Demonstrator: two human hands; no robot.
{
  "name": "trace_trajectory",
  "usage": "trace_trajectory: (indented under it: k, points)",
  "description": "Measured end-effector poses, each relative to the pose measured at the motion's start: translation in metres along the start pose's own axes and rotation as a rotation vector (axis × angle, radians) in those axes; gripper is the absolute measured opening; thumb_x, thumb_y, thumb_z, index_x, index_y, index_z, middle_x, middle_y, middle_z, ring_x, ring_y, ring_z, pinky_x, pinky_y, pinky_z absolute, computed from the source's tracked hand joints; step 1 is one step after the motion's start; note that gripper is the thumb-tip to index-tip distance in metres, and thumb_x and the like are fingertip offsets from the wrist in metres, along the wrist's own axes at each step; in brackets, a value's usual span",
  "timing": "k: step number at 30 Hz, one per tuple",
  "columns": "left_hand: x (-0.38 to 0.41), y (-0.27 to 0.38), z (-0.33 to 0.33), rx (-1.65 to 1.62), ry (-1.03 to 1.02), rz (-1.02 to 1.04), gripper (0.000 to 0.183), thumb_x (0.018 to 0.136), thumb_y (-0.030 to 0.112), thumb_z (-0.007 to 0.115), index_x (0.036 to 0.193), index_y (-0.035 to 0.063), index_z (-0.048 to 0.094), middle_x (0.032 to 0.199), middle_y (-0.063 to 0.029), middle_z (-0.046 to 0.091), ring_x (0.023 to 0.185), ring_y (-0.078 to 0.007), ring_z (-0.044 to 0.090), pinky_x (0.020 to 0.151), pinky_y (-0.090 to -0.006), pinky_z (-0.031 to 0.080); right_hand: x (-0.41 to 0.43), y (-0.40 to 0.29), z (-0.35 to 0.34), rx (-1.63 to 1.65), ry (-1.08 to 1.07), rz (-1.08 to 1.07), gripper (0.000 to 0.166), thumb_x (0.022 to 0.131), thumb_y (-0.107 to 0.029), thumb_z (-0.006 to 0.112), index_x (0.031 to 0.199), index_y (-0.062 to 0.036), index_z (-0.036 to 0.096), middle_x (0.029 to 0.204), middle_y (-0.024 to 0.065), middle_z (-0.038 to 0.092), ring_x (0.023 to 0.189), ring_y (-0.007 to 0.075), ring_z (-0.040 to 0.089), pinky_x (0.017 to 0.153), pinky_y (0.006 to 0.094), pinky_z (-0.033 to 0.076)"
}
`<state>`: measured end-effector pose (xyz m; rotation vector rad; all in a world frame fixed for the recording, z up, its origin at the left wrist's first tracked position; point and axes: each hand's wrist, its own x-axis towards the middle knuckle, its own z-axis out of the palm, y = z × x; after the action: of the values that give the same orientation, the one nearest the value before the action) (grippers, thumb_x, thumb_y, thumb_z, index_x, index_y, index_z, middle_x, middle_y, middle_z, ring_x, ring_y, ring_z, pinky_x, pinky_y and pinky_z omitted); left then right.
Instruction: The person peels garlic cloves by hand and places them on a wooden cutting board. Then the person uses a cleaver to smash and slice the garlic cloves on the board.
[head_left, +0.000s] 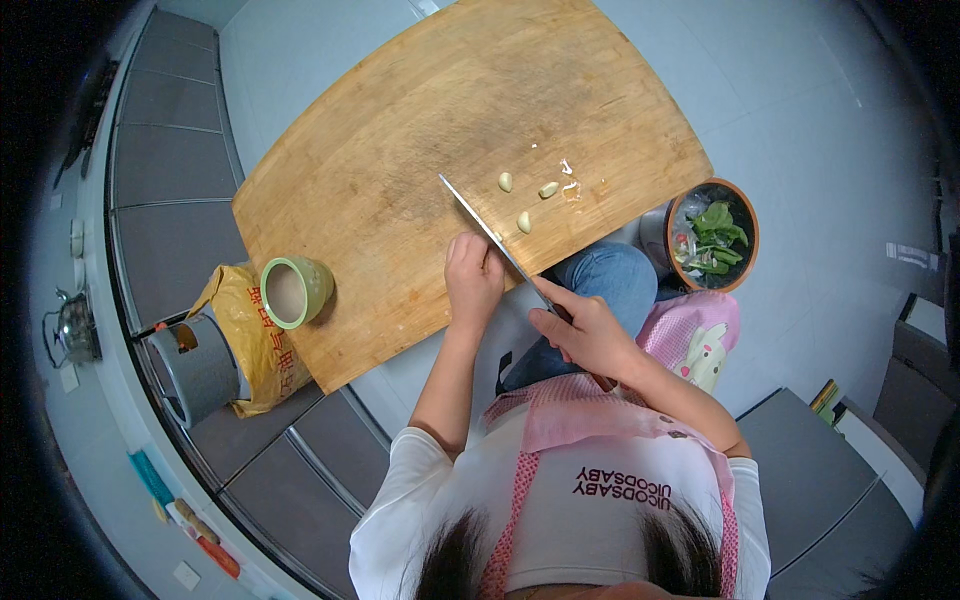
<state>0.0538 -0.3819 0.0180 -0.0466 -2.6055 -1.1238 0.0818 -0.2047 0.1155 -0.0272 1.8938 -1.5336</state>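
Observation:
My right hand grips the handle of a kitchen knife, its blade slanting up and left across the near edge of a wooden cutting board. Close against the blade's left side, my left hand rests on the board with fingers curled. A pale bit of garlic shows at the blade by those fingertips; what lies under them is hidden. To the right of the knife lie three peeled garlic cloves: one clove, a second clove and a third clove.
A green cup stands at the board's left corner. Wet spots glisten beyond the cloves. A bin holding green leaves stands by the right corner. A yellow plastic bag and a grey container sit left, before grey cabinets.

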Motion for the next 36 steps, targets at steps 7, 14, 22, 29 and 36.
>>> trace_trajectory:
  k: [7,14,22,29,36]
  points:
    - [-0.001,-0.003,-0.001,-0.016,0.004,0.011,0.007,0.071,-0.004,0.058,0.075,-0.001,0.054,0.077,-0.0149,0.054,0.076,-0.0332,0.053,0.068,-0.0401,0.043,0.001,-0.005,0.0,-0.022,-0.002,0.015,0.047,0.09,-0.023,0.056,0.132,-0.005,0.044,0.057,0.0153,0.05,0.049,0.0147,0.051,0.049,0.0315,0.042]
    - [-0.001,-0.004,-0.003,-0.032,0.0,0.012,0.007,0.071,-0.004,0.058,0.076,-0.0011,0.055,0.077,-0.0149,0.054,0.076,-0.0328,0.053,0.068,-0.0399,0.043,0.002,-0.009,0.002,-0.032,0.004,0.016,0.045,0.09,-0.023,0.057,0.129,-0.0041,0.046,0.06,0.0182,0.051,0.051,0.0157,0.051,0.051,0.0326,0.043]
    - [-0.001,-0.002,-0.003,-0.032,-0.01,-0.006,0.007,0.071,-0.005,0.058,0.077,-0.0012,0.056,0.077,-0.0146,0.054,0.075,-0.0325,0.053,0.068,-0.0393,0.043,0.004,-0.009,0.003,-0.031,0.01,0.033,0.044,0.09,-0.023,0.057,0.128,-0.0036,0.046,0.062,0.0199,0.053,0.051,0.0174,0.051,0.05,0.0339,0.042]
    - [-0.001,-0.002,-0.003,-0.049,0.0,-0.018,0.007,0.072,-0.005,0.058,0.077,-0.0012,0.056,0.076,-0.0144,0.053,0.074,-0.0322,0.052,0.067,-0.0389,0.043,0.003,-0.011,0.004,-0.023,0.007,0.004,0.043,0.089,-0.025,0.056,0.126,-0.0027,0.047,0.064,0.02,0.054,0.052,0.0181,0.05,0.051,0.0341,0.042]
    - [-0.003,-0.003,-0.001,-0.049,0.014,-0.01,0.007,0.072,-0.005,0.059,0.077,-0.0005,0.057,0.077,-0.0144,0.054,0.075,-0.0316,0.053,0.066,-0.0385,0.044,0.006,-0.004,0.003,0.027,0.025,-0.029,0.037,0.089,-0.023,0.054,0.119,-0.0021,0.051,0.063,0.0191,0.053,0.052,0.0184,0.053,0.05,0.0339,0.041]
